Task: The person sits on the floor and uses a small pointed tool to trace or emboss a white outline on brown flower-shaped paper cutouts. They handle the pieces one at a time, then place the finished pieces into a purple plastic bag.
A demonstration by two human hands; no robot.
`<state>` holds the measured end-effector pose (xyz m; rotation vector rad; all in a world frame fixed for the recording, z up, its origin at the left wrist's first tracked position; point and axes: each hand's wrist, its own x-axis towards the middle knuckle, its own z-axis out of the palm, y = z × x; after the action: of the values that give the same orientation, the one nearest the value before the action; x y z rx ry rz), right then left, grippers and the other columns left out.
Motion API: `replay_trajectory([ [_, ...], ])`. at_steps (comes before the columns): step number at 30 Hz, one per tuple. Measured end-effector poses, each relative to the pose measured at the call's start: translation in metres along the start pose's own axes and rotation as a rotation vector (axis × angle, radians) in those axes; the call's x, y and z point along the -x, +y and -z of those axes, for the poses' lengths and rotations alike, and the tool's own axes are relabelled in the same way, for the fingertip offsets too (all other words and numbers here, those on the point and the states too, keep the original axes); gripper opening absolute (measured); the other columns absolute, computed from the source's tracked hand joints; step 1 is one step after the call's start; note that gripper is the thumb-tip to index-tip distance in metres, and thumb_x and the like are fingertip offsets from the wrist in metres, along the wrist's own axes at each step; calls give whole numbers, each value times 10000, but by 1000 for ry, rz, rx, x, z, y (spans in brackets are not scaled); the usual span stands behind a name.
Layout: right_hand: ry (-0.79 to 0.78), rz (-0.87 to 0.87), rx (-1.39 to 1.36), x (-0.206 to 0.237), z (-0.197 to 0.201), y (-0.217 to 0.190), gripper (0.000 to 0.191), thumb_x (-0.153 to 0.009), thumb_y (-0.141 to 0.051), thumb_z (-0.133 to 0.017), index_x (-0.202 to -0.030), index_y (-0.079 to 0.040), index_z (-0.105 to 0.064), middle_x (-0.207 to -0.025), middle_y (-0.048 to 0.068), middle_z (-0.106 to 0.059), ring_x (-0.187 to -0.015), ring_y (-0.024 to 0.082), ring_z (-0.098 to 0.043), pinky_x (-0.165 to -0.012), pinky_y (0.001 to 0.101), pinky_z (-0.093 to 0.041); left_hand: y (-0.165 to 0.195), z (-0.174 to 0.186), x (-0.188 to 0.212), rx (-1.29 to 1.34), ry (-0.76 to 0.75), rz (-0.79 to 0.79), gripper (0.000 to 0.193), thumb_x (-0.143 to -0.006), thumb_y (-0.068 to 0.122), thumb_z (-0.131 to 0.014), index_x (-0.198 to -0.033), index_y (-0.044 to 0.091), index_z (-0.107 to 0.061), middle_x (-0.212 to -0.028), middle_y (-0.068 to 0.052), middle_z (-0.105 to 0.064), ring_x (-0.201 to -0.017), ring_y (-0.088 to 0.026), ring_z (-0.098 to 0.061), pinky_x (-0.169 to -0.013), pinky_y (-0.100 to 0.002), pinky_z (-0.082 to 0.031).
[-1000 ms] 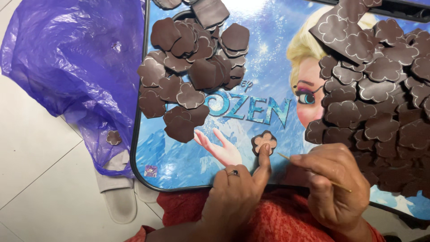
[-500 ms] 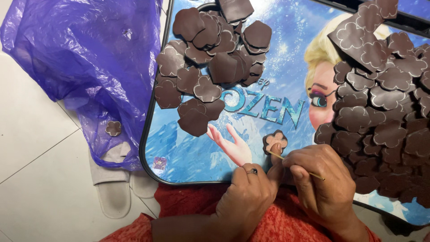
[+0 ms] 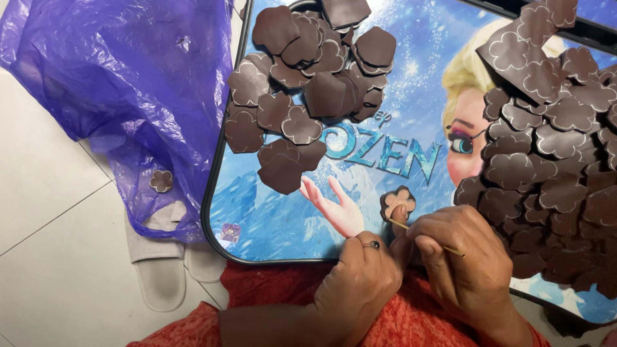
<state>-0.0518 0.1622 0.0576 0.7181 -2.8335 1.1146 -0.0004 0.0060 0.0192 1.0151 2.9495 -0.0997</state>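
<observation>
Right, biggest thing first: a blue picture tray (image 3: 398,77) with a dark rim and a cartoon snow scene printed on it fills most of the view, resting over the person's lap. At nine to eleven o'clock a crumpled purple plastic bag (image 3: 128,83) sprawls on the pale tiled floor (image 3: 45,225), its edge touching the tray's left rim. Over at three o'clock a big heap of brown flower-shaped cutouts (image 3: 553,160) covers the tray's right side and hides part of the printed face. A second, smaller pile of brown cutouts (image 3: 302,83) sits at twelve o'clock, overlapping the printed lettering, which runs in icy blue across the middle. Below the bag, at eight o'clock, a pair of pale slippers (image 3: 157,270) pokes out from under the plastic. The red patterned clothing (image 3: 411,321) shows at six o'clock, under the hands.

Now the hands, close together at five o'clock on the tray's near edge. The right hand (image 3: 469,263) is pinched around a thin stick (image 3: 424,236), whose tip points up to ten o'clock. It meets a single flower cutout (image 3: 398,200) with a lighter centre, lying on the tray just above the hands and just right of the printed pale hand. The left hand (image 3: 366,283) is curled, a ring (image 3: 371,244) on one finger, its fingertip up against that cutout's lower edge. One stray cutout (image 3: 161,180) sits on the bag at nine o'clock. Smallest of all, a little purple printed emblem (image 3: 230,232) marks the tray's near-left corner.
</observation>
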Motion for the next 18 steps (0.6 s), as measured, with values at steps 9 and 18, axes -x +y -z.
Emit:
replay_trajectory([
  [9, 34, -1, -24, -6, -5, 3, 94, -1034, -122, -619, -996, -40, -645, -916, 67, -686, -828, 220, -666, -774, 323, -521, -9, 5, -2, -12, 85, 42, 390, -885, 256, -575, -1188, 31, -672, -593, 40, -528, -627, -116, -525, -570, -280, -361],
  [18, 44, 6, 28, -8, -5, 5, 81, -1044, -106, -624, -1007, -36, -641, -917, 62, -686, -834, 214, -660, -745, 300, -522, -10, -2, -6, -5, 158, 93, 447, -932, 258, -583, -1276, -11, -678, -587, 50, -544, -609, -108, -525, -582, -265, -392],
])
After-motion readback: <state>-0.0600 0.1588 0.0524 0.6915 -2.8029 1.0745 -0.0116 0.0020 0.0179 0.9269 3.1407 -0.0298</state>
